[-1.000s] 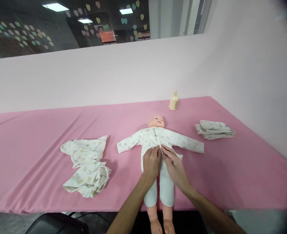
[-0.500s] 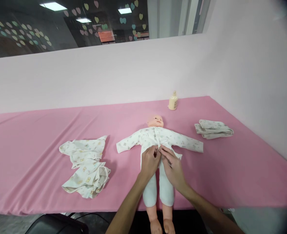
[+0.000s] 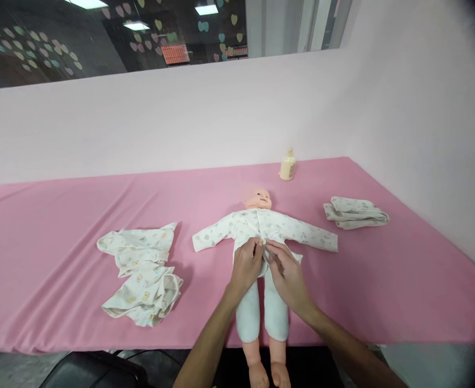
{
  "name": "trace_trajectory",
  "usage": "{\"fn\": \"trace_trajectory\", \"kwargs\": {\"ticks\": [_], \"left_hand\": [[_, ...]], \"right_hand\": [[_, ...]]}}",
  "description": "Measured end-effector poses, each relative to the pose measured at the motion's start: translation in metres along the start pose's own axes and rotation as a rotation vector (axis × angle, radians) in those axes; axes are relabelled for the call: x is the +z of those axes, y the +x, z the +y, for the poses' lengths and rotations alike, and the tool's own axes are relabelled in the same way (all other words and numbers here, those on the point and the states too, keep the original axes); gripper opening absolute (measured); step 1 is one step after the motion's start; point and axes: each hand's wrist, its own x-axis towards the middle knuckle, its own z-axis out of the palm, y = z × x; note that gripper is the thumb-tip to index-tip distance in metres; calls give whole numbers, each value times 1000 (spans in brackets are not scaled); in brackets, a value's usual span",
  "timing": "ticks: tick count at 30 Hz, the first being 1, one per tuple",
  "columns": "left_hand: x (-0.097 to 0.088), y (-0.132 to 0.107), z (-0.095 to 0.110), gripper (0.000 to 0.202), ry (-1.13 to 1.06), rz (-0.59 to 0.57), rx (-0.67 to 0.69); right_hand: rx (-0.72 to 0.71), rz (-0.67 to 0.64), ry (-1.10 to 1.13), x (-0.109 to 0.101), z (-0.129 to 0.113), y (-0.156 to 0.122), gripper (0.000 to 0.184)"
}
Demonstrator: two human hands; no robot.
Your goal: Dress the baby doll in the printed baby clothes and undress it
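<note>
A baby doll [image 3: 258, 198] lies on its back on the pink-covered table [image 3: 60, 226], its bare feet hanging past the near edge. It wears a white printed top [image 3: 245, 226] with the sleeves spread out and pale leggings [image 3: 249, 318]. My left hand [image 3: 245, 267] and my right hand [image 3: 286, 275] meet at the doll's belly. Each one pinches an edge of the top's front opening, fingertips almost touching.
A crumpled white printed garment [image 3: 142, 272] lies left of the doll. A folded printed cloth [image 3: 354, 213] sits to the right, near the pale wall. A small cream bottle [image 3: 287, 165] stands at the back of the table. A dark chair [image 3: 96, 372] shows below the near edge.
Both hands have crept slightly up the doll's front, still pinching the top's opening. The view has shifted a little; nothing else on the table moved.
</note>
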Motion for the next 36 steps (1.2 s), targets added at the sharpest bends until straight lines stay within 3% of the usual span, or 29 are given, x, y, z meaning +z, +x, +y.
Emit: {"fn": "trace_trajectory", "kwargs": {"ticks": [9,22,29,36], "left_hand": [[1,1,2,30,15,34,8],[1,1,1,33,-71,42,-16],[-2,4,1,34,-87,38,-29],[0,-10,4,26,5,68,13]], "right_hand": [[-169,36,-304,5,4,-3,51],[-166,20,-301,5,1,-4,44],[-174,-62,-216,4,6,-5,51],[-136,-7,-322,1,16,-11,56]]}}
